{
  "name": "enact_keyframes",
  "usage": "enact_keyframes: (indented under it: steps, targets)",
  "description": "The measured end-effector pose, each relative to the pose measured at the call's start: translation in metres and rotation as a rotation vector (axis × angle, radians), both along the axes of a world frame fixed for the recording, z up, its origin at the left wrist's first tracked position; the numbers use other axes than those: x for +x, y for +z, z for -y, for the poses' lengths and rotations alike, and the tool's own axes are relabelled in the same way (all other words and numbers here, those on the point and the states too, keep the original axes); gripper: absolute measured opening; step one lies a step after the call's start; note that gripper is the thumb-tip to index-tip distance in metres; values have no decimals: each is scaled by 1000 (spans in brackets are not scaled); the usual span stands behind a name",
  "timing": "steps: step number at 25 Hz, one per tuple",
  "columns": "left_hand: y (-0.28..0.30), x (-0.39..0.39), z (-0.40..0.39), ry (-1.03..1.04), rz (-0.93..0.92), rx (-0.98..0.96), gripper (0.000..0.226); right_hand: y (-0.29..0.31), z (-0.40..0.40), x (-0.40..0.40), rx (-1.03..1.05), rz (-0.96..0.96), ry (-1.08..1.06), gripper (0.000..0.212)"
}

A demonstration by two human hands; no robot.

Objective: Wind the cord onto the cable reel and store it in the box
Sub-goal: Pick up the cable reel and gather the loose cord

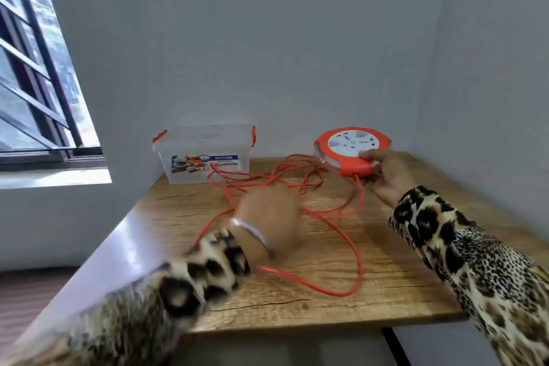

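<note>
An orange and white cable reel (350, 148) lies flat at the back right of the wooden table (297, 315). My right hand (386, 177) grips its near edge, thumb on top. A long orange cord (355, 249) runs from the reel and sprawls in loose loops across the table. My left hand (269, 218) is blurred over the middle of the table, above the loops; whether it holds the cord I cannot make out. A clear plastic box (205, 157) with orange clips stands at the back left, lid on.
The table sits in a corner, with walls behind and to the right. A window (35, 74) is at the left. The table's left and front edges drop to the floor.
</note>
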State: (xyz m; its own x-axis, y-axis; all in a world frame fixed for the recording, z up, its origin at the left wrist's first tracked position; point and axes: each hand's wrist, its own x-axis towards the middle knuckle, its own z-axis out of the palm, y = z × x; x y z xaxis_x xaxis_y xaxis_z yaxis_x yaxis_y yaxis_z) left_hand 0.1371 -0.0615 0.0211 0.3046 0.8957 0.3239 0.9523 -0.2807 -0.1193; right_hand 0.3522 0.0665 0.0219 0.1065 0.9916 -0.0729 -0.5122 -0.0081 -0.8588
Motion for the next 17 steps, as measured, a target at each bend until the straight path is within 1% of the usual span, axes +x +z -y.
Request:
enact_keyframes:
  steps: [1,2,4,5,8,9,12,15,17]
  targets:
    - [-18,22,22,-131,67,-4,33,-4,-1,-3,-3,2,0,52]
    - [-40,40,41,-214,41,-2,40,-8,-2,-7,-4,-7,-3,52]
    - [-69,64,63,-194,-74,-124,54,-14,-4,-13,-5,-55,-21,54]
    - [-77,69,64,-211,-99,-181,58,-14,-5,-15,-4,-82,-33,54]
    - [-82,58,48,-335,68,-381,50,-15,-9,-15,9,-200,-54,50]
    - [-79,48,41,-334,86,-389,48,-17,-10,-13,22,-235,-61,49]
    - [-71,4,15,-211,83,-363,48,-24,-13,-10,60,-268,-99,48]
    - [-60,-43,-15,-7,-13,-288,49,-27,-14,-7,32,-281,-148,45]
    - [-49,-66,-31,138,-96,-224,48,-29,-11,-9,30,-263,-84,41]
